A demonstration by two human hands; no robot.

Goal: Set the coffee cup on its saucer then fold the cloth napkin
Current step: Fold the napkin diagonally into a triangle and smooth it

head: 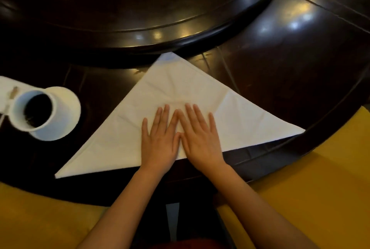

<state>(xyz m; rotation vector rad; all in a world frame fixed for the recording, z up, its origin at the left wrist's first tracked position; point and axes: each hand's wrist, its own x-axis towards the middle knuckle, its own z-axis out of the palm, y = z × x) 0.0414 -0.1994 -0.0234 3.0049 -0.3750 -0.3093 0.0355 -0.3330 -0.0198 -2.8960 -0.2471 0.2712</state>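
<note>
The cup (33,111) on its saucer (66,112) blocks the left side, near the napkin (180,104) — a dark strip of table (280,72) lies open between them. Behind the napkin's tip, the raised turntable (140,8) bars the way — bare table stays open at the right.

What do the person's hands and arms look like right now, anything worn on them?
Both the left hand and the right hand are bare: no gloves, rings, watch or bracelets visible. The forearms are uncovered as far as the frame shows, with no sleeves in view. Fingernails look short and unpainted.
</note>
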